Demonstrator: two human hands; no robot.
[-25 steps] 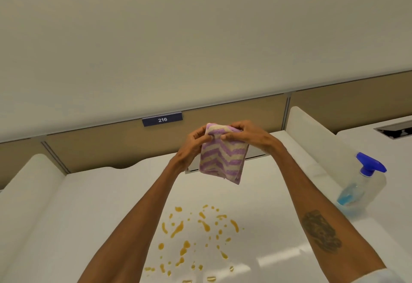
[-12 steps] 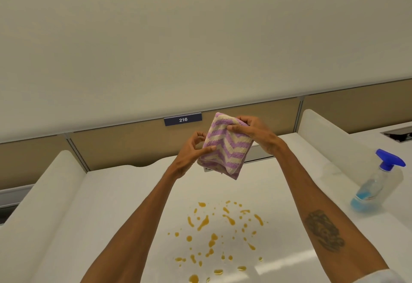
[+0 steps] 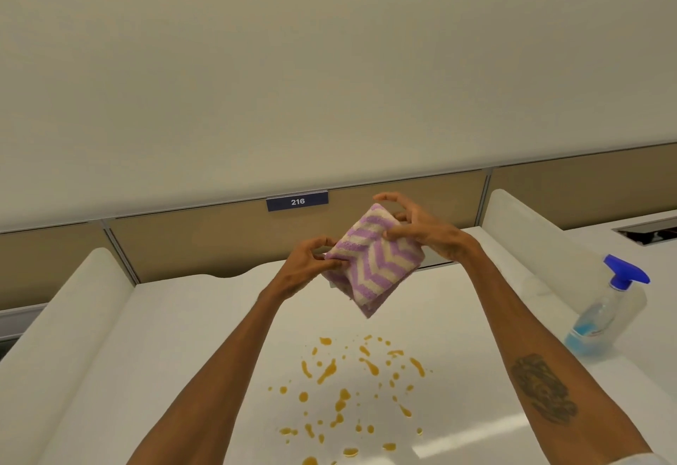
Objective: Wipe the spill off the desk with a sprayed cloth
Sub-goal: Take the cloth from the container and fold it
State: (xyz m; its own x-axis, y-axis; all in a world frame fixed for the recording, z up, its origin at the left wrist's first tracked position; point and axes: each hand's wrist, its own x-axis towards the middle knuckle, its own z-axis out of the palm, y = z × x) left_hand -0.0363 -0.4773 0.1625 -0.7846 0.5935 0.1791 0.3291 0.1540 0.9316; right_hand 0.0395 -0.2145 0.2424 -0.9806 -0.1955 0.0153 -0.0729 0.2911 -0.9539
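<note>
A folded cloth (image 3: 370,266) with purple and cream zigzag stripes hangs in the air above the white desk (image 3: 190,340). My left hand (image 3: 306,268) pinches its left corner. My right hand (image 3: 421,231) grips its upper right edge with thumb and fingers, the other fingers spread. Below the cloth, orange-yellow spill drops (image 3: 351,391) lie scattered over the desk's near middle. A clear spray bottle (image 3: 604,312) with a blue trigger head and blue liquid stands at the right, out of both hands' reach.
White rounded side dividers stand at the left (image 3: 69,314) and right (image 3: 531,241) of the desk. A tan back panel carries a blue label reading 216 (image 3: 297,201). A neighbouring desk with a cable slot (image 3: 648,231) lies at the far right.
Both hands have turned the cloth so it tilts into a diamond shape. My right hand's fingers have spread wider on its top edge. The view has shifted up slightly.
</note>
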